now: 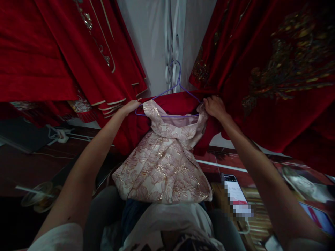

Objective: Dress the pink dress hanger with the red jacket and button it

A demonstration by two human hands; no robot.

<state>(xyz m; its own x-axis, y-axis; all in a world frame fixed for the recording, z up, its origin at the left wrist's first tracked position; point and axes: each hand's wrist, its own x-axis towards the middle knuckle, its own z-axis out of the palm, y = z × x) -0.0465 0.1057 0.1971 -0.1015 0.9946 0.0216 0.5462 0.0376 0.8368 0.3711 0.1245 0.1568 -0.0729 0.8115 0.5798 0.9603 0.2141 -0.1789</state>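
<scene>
A small pink and gold brocade dress [164, 160] hangs on a purple wire hanger [170, 90] in front of a white wall. My left hand [130, 106] is closed at the hanger's left end, at the dress's left shoulder. At the right end my right hand [214, 106] grips the dress's right shoulder and the hanger, fingers curled. Behind the dress lies red velvet cloth [172, 103].
Red embroidered garments hang to the left [52, 52] and to the right [274, 69]. A phone with a lit screen [235, 193] lies at lower right on a cluttered surface. A plastic cup with a straw [36, 198] and white cables [59, 134] sit at left.
</scene>
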